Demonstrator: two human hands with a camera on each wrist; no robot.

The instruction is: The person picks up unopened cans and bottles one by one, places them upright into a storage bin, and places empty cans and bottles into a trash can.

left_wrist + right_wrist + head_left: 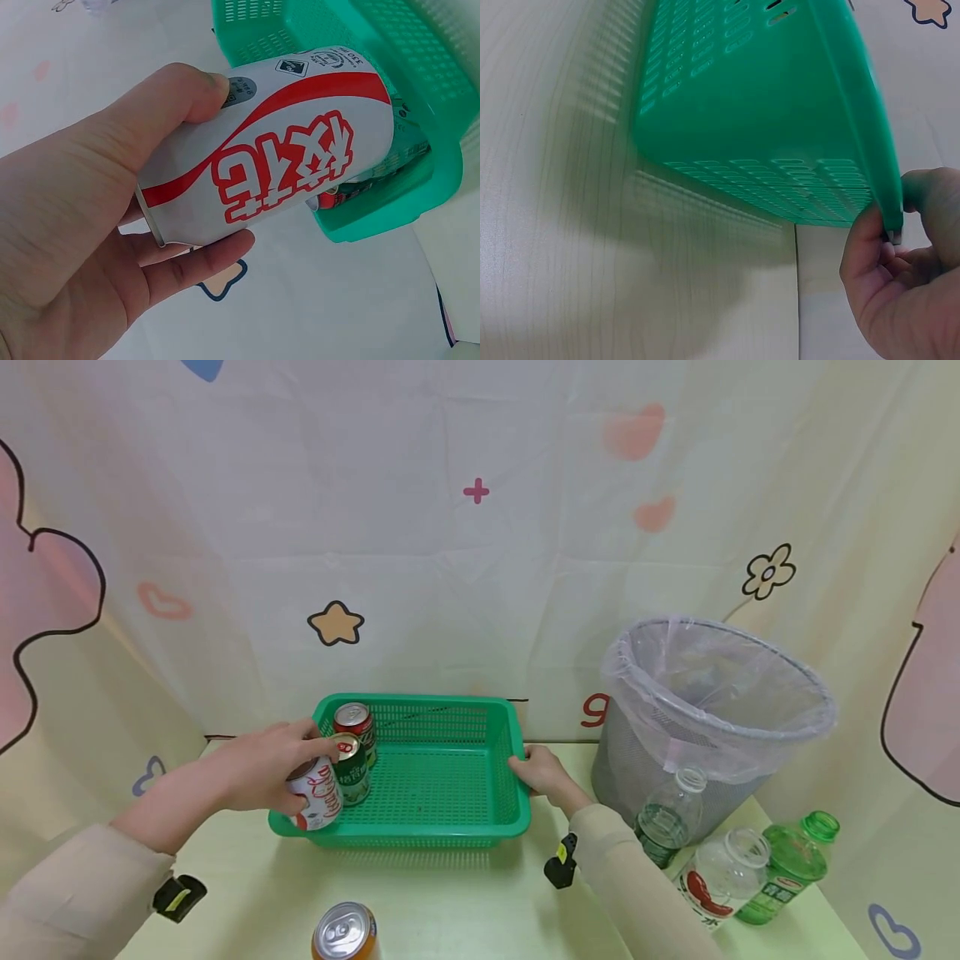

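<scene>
My left hand (266, 772) grips a white and red soda can (277, 142), thumb on one side and fingers on the other, over the left end of a green plastic basket (420, 831). Inside the basket, at its left end, stand a green can (352, 777) and, behind it, a red-topped can (352, 718). The held can overlaps the basket's front left corner in the head view. On the opposite side, my right hand (543, 772) pinches the basket's right rim between thumb and fingers; the right wrist view shows the rim (877, 142) held there.
An orange can (347, 933) stands on the table in front of the basket. To the right is a mesh bin (630, 760) lined with a pink bag. By it stand a clear bottle (670, 814), a clear jar-like bottle (723, 877) and a green bottle (791, 864). A patterned curtain hangs behind.
</scene>
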